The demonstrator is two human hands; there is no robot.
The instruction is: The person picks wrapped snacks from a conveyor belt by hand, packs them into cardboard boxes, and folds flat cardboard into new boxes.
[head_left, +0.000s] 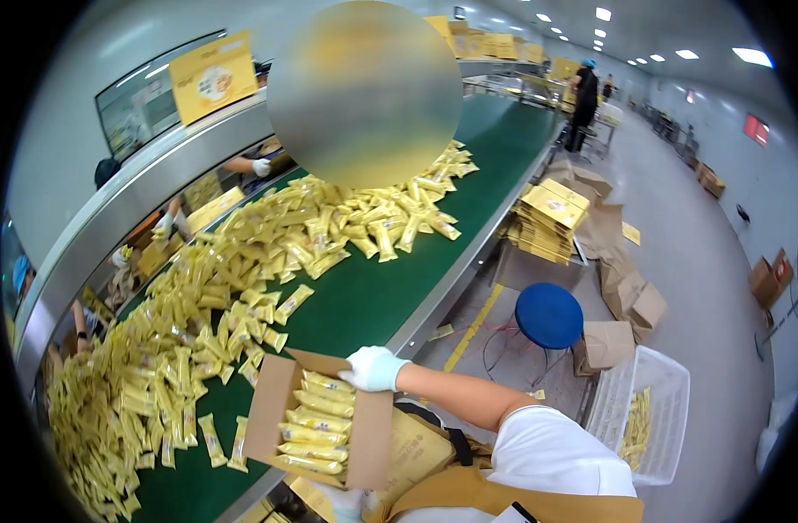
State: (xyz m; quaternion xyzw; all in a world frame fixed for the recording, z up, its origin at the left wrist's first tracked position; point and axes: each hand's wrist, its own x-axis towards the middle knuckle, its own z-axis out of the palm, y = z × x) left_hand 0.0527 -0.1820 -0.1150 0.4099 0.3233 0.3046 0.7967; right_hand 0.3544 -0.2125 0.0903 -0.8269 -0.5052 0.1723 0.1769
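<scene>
An open cardboard box (369, 440) is tilted at the belt's near edge, with yellow packets (316, 423) lying in rows inside. My right hand (374, 369), in a white glove, holds the box's upper right corner, fingers closed over the rim. Below the box, my left hand (342, 501), also gloved, is mostly hidden by the box and its fingers do not show. A large heap of yellow wrapped packets (181, 322) covers the far side of the green conveyor belt (364, 301), with a few loose packets beside the box.
Across the belt, co-workers' gloved hands (261, 167) show under a metal frame. To the right are a blue stool (549, 315), stacked flat yellow cartons (551, 209), brown boxes (606, 344) and a white crate (675, 418). A person in dark clothes (584, 100) stands farther back.
</scene>
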